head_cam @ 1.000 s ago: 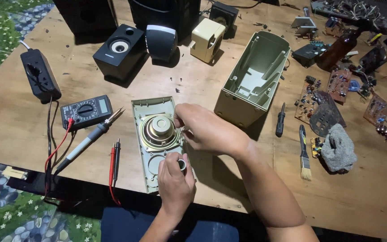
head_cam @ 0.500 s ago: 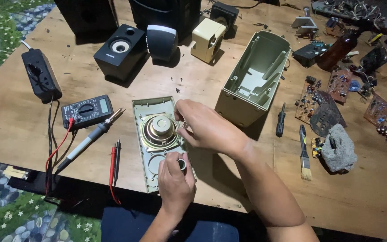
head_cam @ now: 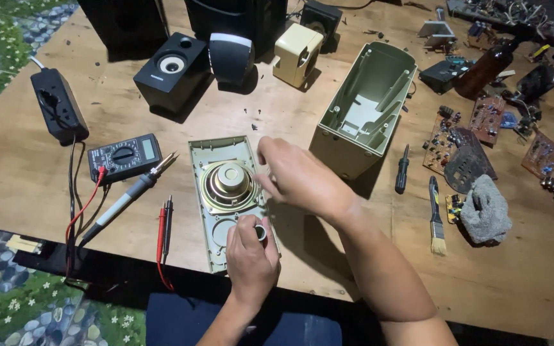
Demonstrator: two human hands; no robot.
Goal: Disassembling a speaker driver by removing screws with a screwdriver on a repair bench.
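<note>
Under both hands lies the speaker panel [head_cam: 226,192]; left hand [head_cam: 251,259] pinches a small ring [head_cam: 260,232], right hand [head_cam: 299,176] loose.

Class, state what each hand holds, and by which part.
Left hand pinches a small round part by its rim. Right hand hovers over the speaker panel, holding nothing visible.

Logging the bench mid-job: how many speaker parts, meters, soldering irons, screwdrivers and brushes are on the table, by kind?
Small whole speakers: 3 (black, black-and-silver, cream)
Front panel with driver: 1
Empty housing: 1
Multimeter: 1
Soldering iron: 1
Screwdriver: 1
Brush: 1
Total: 9
</note>
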